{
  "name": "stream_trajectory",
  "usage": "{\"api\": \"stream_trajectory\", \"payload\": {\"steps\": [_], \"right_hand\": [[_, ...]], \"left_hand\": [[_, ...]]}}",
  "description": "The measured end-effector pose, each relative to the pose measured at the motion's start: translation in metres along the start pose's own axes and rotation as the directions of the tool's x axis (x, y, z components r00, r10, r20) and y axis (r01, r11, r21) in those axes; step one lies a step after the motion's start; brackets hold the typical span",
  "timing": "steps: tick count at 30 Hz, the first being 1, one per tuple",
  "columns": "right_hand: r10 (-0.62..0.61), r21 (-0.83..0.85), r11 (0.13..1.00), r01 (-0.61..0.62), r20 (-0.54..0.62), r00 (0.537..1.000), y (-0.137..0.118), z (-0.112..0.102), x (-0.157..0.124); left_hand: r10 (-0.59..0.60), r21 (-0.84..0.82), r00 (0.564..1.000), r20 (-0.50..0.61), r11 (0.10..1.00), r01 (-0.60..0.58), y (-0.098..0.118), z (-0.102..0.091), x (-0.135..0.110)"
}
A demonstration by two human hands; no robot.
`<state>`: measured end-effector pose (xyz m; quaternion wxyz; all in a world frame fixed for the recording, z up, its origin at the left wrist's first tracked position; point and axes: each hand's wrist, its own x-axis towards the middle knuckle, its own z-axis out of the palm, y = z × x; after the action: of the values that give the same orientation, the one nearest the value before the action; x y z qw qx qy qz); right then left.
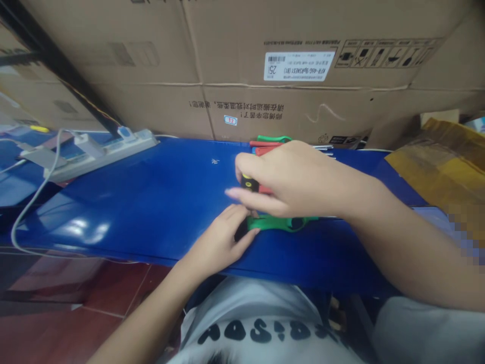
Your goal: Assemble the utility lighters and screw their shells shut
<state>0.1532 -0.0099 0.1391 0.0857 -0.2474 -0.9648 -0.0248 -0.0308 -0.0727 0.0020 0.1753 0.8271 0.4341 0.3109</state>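
My right hand (291,177) reaches across a group of hand tools, its fingers curled around the end of a black-and-yellow tool handle (248,183). Red handles (265,147) show beyond my knuckles, and a bit of red shows under my palm. Closer to me, my left hand (223,235) has its thumb and fingers closed at the left end of a green plastic tool (278,223) lying on the blue table (151,192). My right hand covers much of the tools. At the back, another green handle (273,138) and several metal shafts (324,148) stick out.
A small pile of thin, pale pieces (215,162) lies left of the tools. A white power strip (102,156) with plugs and a looping cable sits at the left. Behind stands a large cardboard box (227,60). Yellow-brown packaging (424,151) is at the right.
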Motion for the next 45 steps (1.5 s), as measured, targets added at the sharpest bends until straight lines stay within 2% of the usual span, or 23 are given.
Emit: {"api": "stream_trajectory", "payload": {"steps": [4,7,16,23,34,41,45], "right_hand": [[-0.003,0.02,1.0,0.002,0.025,1.0,0.001,-0.002,0.0],[-0.005,0.004,1.0,0.005,-0.018,1.0,0.002,0.0,0.0],[-0.163,0.056,0.985,0.165,-0.028,0.986,-0.001,0.001,0.001],[-0.148,0.089,0.985,0.147,-0.002,0.989,-0.004,-0.003,-0.002],[-0.094,0.114,0.989,0.09,0.032,0.995,-0.001,-0.008,-0.004],[-0.095,0.099,0.991,0.092,0.03,0.995,0.001,-0.008,-0.004],[-0.116,0.101,0.989,0.112,0.038,0.993,0.0,-0.009,-0.004]], "left_hand": [[-0.022,-0.006,1.0,0.013,1.0,0.022,0.0,0.0,0.0],[-0.022,-0.007,1.0,0.012,1.0,0.022,0.0,-0.001,0.0],[-0.103,-0.015,0.995,-0.009,0.995,0.103,-0.003,0.0,-0.001],[-0.083,-0.023,0.996,-0.046,0.996,0.082,-0.003,0.001,-0.001],[-0.079,-0.023,0.997,-0.028,0.997,0.078,-0.003,0.0,-0.002],[-0.041,-0.002,0.999,-0.019,0.999,0.041,-0.002,-0.002,-0.001],[-0.059,0.007,0.998,-0.014,0.998,0.06,-0.001,-0.002,-0.001]]}}
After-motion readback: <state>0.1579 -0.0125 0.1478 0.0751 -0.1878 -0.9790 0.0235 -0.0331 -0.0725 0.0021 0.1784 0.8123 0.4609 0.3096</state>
